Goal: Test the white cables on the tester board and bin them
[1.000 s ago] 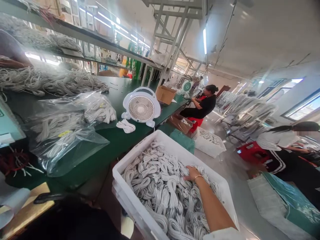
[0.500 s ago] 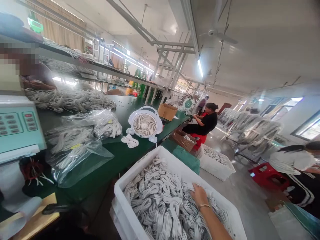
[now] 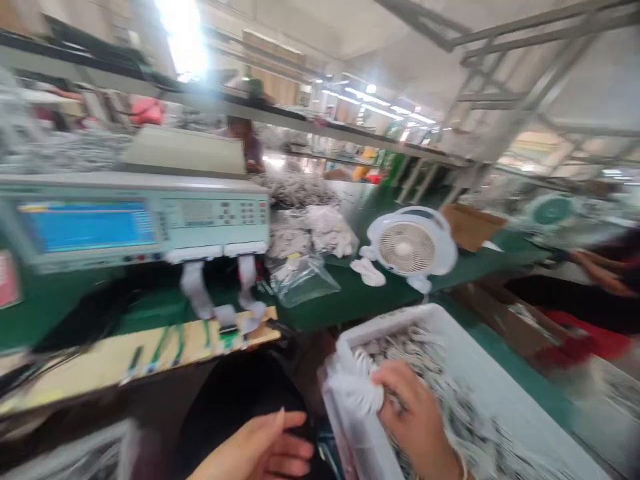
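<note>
My right hand (image 3: 413, 420) is closed round a white coiled cable bundle (image 3: 357, 390) at the near left rim of a white plastic crate (image 3: 500, 393) filled with several such bundles. My left hand (image 3: 260, 447) hovers low over my dark lap, left of the crate, with its fingers stretched out and nothing in it. The whole view is smeared by motion.
A pale green tester with a blue screen (image 3: 135, 220) stands on the green bench (image 3: 350, 300), with a wooden fixture board (image 3: 140, 353) before it. Bagged cables (image 3: 305, 267) and a white desk fan (image 3: 413, 247) sit further right. Another person's arm (image 3: 600, 270) works at far right.
The view has swung left, bringing the tester into sight. My right hand moved from the middle of the crate to its near left rim and closed on a bundle. My left hand came into view.
</note>
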A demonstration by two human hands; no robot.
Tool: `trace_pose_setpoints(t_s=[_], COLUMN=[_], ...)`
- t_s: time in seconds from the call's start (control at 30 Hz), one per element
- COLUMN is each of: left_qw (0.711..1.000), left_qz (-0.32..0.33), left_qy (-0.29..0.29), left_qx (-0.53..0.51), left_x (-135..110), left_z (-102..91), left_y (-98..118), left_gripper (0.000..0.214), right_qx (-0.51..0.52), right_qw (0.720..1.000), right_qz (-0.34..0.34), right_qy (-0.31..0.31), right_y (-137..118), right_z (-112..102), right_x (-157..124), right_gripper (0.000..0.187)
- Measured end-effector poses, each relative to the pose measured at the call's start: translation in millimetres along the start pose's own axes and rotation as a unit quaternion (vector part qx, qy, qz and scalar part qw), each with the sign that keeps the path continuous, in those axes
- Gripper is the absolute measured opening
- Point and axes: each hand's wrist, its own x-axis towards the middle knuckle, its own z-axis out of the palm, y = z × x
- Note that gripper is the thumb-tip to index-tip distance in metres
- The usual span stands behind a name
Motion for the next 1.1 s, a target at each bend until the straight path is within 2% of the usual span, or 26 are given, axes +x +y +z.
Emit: trace_pose_setpoints(t_s=[0.03,0.07,0.13,0.17,0.27,0.33,0.37,0.4,0.43,0.53,0.57,0.6,0.63,0.67,0.77,0.83,0.87,0.9,0.97,1.03,1.1], left_qw=[0.994,0.980,0.954,0.947,0.940,0.943,0.947,0.952,0.954,0.952,0.950,0.948,0.946,0.945,0.939,0.931,0.926,0.924,0.930,0.932,0.918], left_qz=[0.002,0.013,0.023,0.033,0.082,0.112,0.115,0.118,0.126,0.175,0.196,0.217,0.237,0.257,0.307,0.339,0.350,0.352,0.324,0.290,0.307], left_qy=[-0.059,-0.096,-0.114,-0.098,-0.034,-0.017,-0.022,-0.028,-0.029,0.020,0.044,0.068,0.090,0.108,0.123,0.126,0.133,0.141,0.147,0.154,0.190], left_qx=[-0.093,-0.173,-0.276,-0.303,-0.331,-0.314,-0.298,-0.283,-0.271,-0.252,-0.241,-0.224,-0.200,-0.173,-0.097,-0.059,-0.051,-0.054,-0.097,-0.154,-0.164], left_x=[3,6,9,9,4,-3,-6,-8,-10,-10,-9,-7,-4,-2,4,6,7,8,11,18,27], left_z=[-0.8,-3.4,-12.4,-18.1,-36.2,-47.0,-51.7,-55.9,-59.6,-67.7,-69.6,-71.1,-72.2,-72.9,-72.2,-69.8,-68.2,-66.5,-63.3,-61.8,-63.8], left_y=[2,3,3,1,-5,-7,-7,-7,-7,-7,-7,-8,-10,-11,-15,-16,-16,-15,-13,-11,-9], left_gripper=[0.039,0.040,0.032,0.027,0.023,0.026,0.029,0.031,0.033,0.039,0.044,0.049,0.052,0.053,0.049,0.042,0.038,0.035,0.035,0.038,0.037], right_qx=[0.040,0.073,0.121,0.143,0.232,0.317,0.368,0.426,0.488,0.633,0.652,0.652,0.636,0.607,0.473,0.388,0.354,0.329,0.305,0.310,0.327], right_qw=[0.996,0.985,0.961,0.953,0.940,0.927,0.912,0.883,0.840,0.675,0.640,0.627,0.636,0.663,0.802,0.879,0.904,0.922,0.937,0.935,0.927], right_qz=[-0.060,-0.106,-0.149,-0.146,-0.069,0.015,0.071,0.135,0.202,0.359,0.383,0.395,0.397,0.384,0.265,0.164,0.127,0.102,0.070,0.058,0.077], right_qy=[-0.059,-0.115,-0.199,-0.222,-0.241,-0.199,-0.170,-0.141,-0.120,-0.124,-0.138,-0.158,-0.184,-0.211,-0.251,-0.224,-0.201,-0.179,-0.154,-0.160,-0.169], right_y=[-22,-41,-68,-76,-81,-75,-71,-68,-64,-60,-60,-62,-64,-67,-75,-78,-79,-79,-80,-79,-78], right_z=[18,36,69,84,118,135,142,148,154,166,169,172,174,175,175,172,170,167,162,159,161], right_x=[6,9,13,15,29,44,51,58,63,66,62,58,53,48,38,34,33,31,29,29,34], right_gripper=[0.016,0.017,0.021,0.027,0.038,0.027,0.020,0.016,0.015,0.014,0.016,0.019,0.020,0.020,0.026,0.026,0.023,0.020,0.018,0.015,0.013])
